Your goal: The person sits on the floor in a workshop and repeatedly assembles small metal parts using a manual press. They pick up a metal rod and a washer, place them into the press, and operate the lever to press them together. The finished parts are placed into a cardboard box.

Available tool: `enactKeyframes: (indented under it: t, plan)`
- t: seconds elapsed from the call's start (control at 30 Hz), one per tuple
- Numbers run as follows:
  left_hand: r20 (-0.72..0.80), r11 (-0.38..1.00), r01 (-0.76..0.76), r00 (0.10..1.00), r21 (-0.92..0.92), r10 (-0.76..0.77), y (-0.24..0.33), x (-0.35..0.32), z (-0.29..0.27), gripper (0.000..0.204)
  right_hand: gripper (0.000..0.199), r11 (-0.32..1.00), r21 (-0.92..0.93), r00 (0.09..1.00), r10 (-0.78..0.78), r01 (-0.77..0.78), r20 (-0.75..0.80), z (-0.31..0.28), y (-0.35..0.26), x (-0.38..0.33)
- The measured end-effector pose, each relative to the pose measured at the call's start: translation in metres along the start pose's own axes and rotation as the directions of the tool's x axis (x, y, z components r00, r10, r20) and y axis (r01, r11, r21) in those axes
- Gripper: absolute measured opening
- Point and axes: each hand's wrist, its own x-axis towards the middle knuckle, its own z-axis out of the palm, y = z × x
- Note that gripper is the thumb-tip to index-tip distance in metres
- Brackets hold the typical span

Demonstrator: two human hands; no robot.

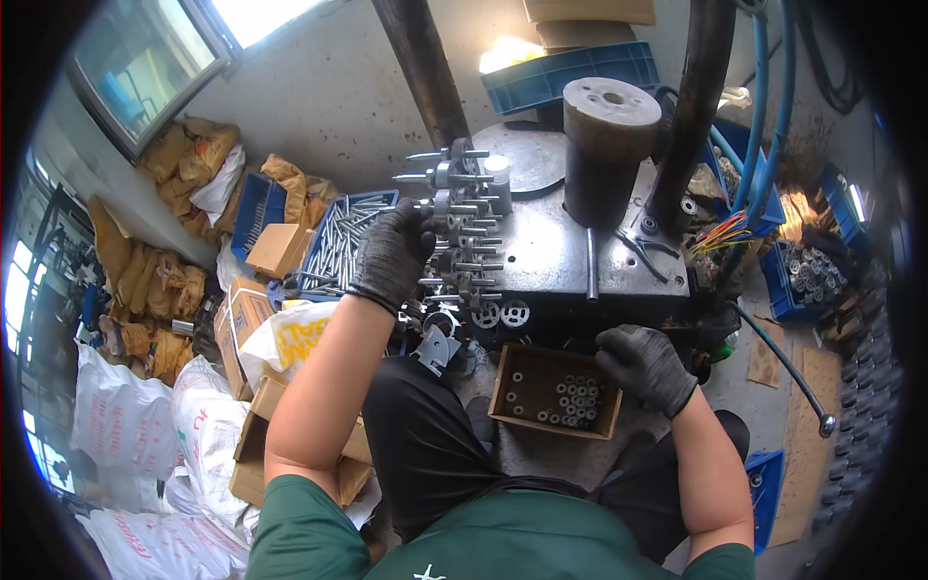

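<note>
My left hand [394, 253], in a dark grey knit glove, reaches to the left edge of the press table. Its fingers are closed round the end of a metal shaft [423, 203], one of several shafts with round metal discs [454, 201] lined up along that edge. My right hand [650, 365], gloved alike, hangs by the right rim of a wooden box [503, 411]. Its fingers are curled together, and what they hold, if anything, is hidden. Several small metal rings [578, 398] lie in the box, mostly toward its right side.
A thick steel cylinder [609, 155] stands over the metal table [541, 256], beside a loose rod [593, 266]. Left of the table is a blue crate of long metal pins [340, 242]. A lever with a ball end [826, 423] juts out at right. White sacks [126, 411] crowd the left.
</note>
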Motion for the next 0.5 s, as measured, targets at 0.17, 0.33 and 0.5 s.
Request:
enactKeyframes:
  t: [0.17,0.33,0.5]
  plan:
    - [-0.025,0.997,0.081,0.996,0.010,-0.081,0.003,0.005,0.009,0.014,0.021,1.000,-0.002,1.000,-0.006,0.006,0.021,0.002,0.005,-0.001]
    - [-0.047,0.999,0.023,0.999,-0.039,-0.025,-0.003,0.002,0.000,0.012,0.024,0.998,-0.052,0.996,0.032,-0.028,0.082,0.008,0.007,-0.002]
    - [-0.137,0.953,-0.276,0.946,0.130,0.292,-0.035,-0.046,0.009,0.014,0.025,0.998,-0.048,0.990,0.036,-0.030,0.136,0.009,0.005,-0.004]
